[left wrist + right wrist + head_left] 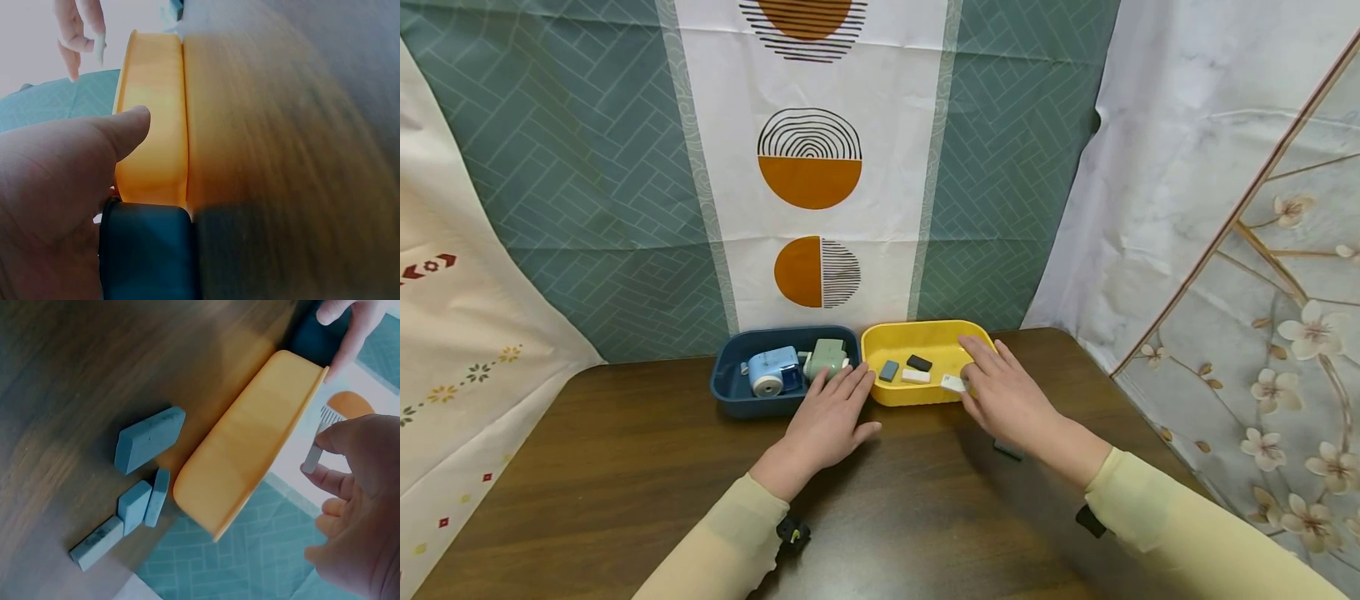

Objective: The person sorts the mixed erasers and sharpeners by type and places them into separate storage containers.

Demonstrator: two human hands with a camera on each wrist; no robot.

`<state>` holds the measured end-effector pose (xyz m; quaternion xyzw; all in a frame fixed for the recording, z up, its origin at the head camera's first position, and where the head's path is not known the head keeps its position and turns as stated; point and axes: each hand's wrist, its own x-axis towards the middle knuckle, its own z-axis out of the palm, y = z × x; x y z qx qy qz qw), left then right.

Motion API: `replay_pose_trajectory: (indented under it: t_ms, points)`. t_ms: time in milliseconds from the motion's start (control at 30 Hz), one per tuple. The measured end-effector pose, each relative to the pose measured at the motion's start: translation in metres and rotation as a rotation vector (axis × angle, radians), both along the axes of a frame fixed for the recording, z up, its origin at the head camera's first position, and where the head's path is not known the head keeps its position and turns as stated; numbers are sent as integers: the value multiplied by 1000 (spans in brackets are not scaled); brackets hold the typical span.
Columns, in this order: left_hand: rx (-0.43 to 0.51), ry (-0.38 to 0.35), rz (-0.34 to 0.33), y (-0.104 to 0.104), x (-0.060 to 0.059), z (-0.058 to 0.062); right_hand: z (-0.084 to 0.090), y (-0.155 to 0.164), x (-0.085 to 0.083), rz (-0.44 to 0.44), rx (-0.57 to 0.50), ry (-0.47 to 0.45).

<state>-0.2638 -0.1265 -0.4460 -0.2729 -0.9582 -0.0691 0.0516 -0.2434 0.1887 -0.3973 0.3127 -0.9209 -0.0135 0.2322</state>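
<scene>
1. Dark wooden surface [625,467], patterned cloth hung behind.
2. Blue tray [730,387] and yellow tray [917,333], touching side by side.
3. Left hand [831,417]: fingers spread flat, resting on the blue tray's front rim.
4. Right hand [1003,396]: pinching a white eraser [953,382] over the yellow tray's right end.
5. Yellow tray also holds three erasers (blue, white, black).
6. Four blue-grey erasers [149,439] lie on the surface beside the yellow tray.

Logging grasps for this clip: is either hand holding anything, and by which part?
The right hand pinches a small white eraser by its end, over the yellow tray. The left hand holds nothing; its straight fingers rest at the blue tray.
</scene>
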Motion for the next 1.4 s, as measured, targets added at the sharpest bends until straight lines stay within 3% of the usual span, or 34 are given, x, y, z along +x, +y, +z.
replay_pose_trajectory:
  t_ms: [300, 1400]
  points:
    - [-11, 13, 3, -2, -1, 1, 1, 3, -13, 13, -39, -13]
    - [14, 0, 31, 5, 4, 0, -2, 9, -64, -101, -69, -226]
